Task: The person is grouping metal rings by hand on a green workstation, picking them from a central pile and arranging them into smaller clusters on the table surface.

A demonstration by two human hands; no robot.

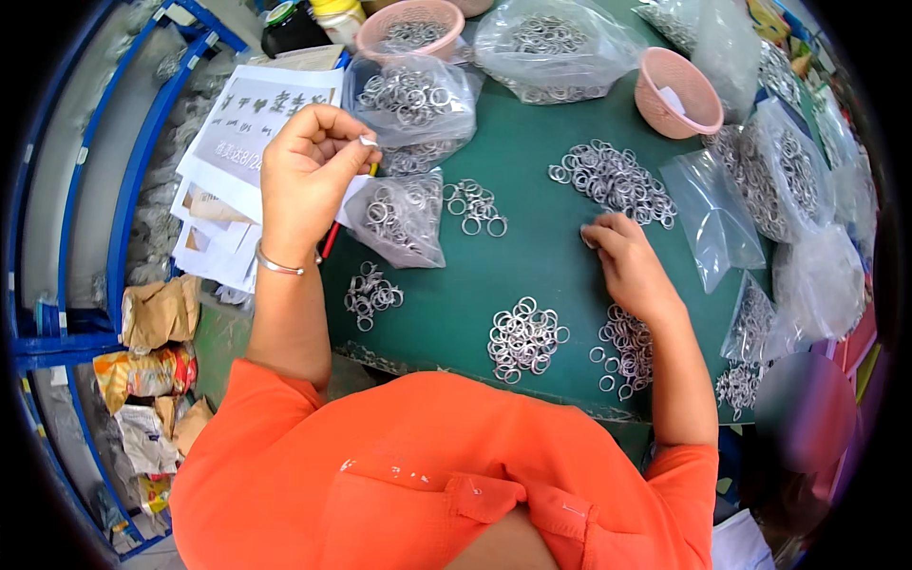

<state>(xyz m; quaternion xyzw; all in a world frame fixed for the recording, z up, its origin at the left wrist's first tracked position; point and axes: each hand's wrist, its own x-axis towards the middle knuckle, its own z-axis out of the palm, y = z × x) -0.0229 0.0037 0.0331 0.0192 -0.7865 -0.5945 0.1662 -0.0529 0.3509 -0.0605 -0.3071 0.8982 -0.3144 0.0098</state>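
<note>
My left hand (309, 166) is raised over the papers and bags at the left of the table, thumb and forefinger pinched on a small silvery-white piece (368, 142) whose shape is unclear. Just below the far-right heap of silver metal rings (617, 180), my right hand (622, 261) has its fingertips closed near the tabletop; a small greyish bit shows at them, too small to name. Nearer me lie a middle heap of rings (525, 340) and, beside my right forearm, another ring heap (629, 353). Smaller ring clusters (475, 206) sit toward the left.
Clear bags of rings (404, 100) stand along the left and far side of the green table (456, 294). A pink basket (676, 93) is at the far right, with a flat plastic bag (714, 218) nearer. Printed sheets (237, 133) lie left, beside blue shelving (123, 190).
</note>
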